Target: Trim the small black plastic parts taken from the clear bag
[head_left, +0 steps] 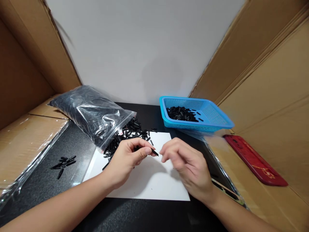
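Over a white sheet of paper (pixel 154 188), my left hand (pixel 129 156) pinches a small, slim black piece (pixel 154 152) between thumb and fingers, one end pointing right. My right hand (pixel 187 162) is just beyond that end, apart from it, its fingers curled and slightly blurred. Whether those fingers hold anything is hidden. Behind my left hand, a heap of similar black pieces (pixel 132 127) spreads out at the mouth of a clear plastic bag (pixel 94 112) full of dark contents.
A blue basket (pixel 205 124) at the back right contains many black pieces (pixel 181 113). Several loose pieces (pixel 63 163) lie on the dark table at left. A red case-like object (pixel 253 159) rests on cardboard at right. Cardboard walls (pixel 272 64) flank the table.
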A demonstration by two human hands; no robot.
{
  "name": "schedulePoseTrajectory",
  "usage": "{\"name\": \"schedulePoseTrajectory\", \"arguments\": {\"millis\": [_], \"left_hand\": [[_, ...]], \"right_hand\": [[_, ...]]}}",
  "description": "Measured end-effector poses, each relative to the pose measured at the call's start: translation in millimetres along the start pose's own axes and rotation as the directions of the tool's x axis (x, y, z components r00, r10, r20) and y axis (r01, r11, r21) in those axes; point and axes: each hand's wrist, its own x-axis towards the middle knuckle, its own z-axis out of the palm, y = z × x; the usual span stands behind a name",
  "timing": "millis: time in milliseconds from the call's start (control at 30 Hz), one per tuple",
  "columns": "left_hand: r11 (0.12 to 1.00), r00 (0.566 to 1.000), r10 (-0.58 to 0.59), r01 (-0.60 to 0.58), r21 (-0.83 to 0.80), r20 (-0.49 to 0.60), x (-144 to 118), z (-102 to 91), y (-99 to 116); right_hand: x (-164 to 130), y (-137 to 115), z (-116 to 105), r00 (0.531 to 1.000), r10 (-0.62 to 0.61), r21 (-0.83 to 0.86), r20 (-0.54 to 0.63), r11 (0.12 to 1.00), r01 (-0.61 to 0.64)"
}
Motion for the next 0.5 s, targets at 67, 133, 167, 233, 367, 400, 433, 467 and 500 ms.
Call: {"name": "schedulePoseTrajectory", "arguments": {"millis": [67, 133, 167, 233, 367, 400, 433, 467, 500], "left_hand": [[0.994, 0.999, -0.042, 0.040, -0.105, -0.011, 0.6, 0.5, -0.4], [0.986, 0.998, -0.060, 0.057, -0.157, -0.016, -0.1, 1.3, 0.9], [0.983, 0.998, -0.064, 0.061, -0.171, -0.016, -0.9, 1.8, 1.8], [0.980, 0.997, -0.071, 0.067, -0.187, -0.014, -2.5, 2.9, 3.0], [0.984, 0.997, -0.072, 0.070, -0.166, -0.007, -4.7, 4.4, 1.3], [0.987, 0.998, -0.064, 0.062, -0.148, -0.005, -4.8, 4.4, 0.3], [0.991, 0.999, -0.051, 0.050, -0.128, -0.004, -4.9, 4.4, -0.7], [0.994, 0.999, -0.036, 0.035, -0.106, -0.004, -4.8, 4.2, -1.6], [0.996, 1.000, -0.020, 0.020, -0.084, -0.003, -4.6, 4.0, -2.3]], "right_hand": [[-3.1, 2.1, -1.4, 0.999, 0.028, -0.032, -0.036, 0.999, -0.029], [-4.8, 4.6, -0.5, 0.991, 0.070, -0.034, -0.118, 0.997, -0.075], [-4.9, 5.6, 0.7, 0.986, 0.067, -0.027, -0.150, 0.997, -0.072], [-3.6, 7.0, 3.8, 0.991, 0.008, -0.031, -0.136, 0.999, -0.012], [-0.1, 6.4, 8.3, 0.996, -0.062, -0.073, -0.071, 0.996, 0.057], [0.3, 5.9, 8.6, 0.995, -0.064, -0.069, -0.078, 0.996, 0.059], [0.5, 5.4, 8.7, 0.994, -0.065, -0.059, -0.085, 0.996, 0.060], [0.5, 5.0, 8.5, 0.994, -0.065, -0.044, -0.090, 0.997, 0.061], [0.3, 4.7, 8.2, 0.994, -0.061, -0.025, -0.095, 0.998, 0.059]]}}
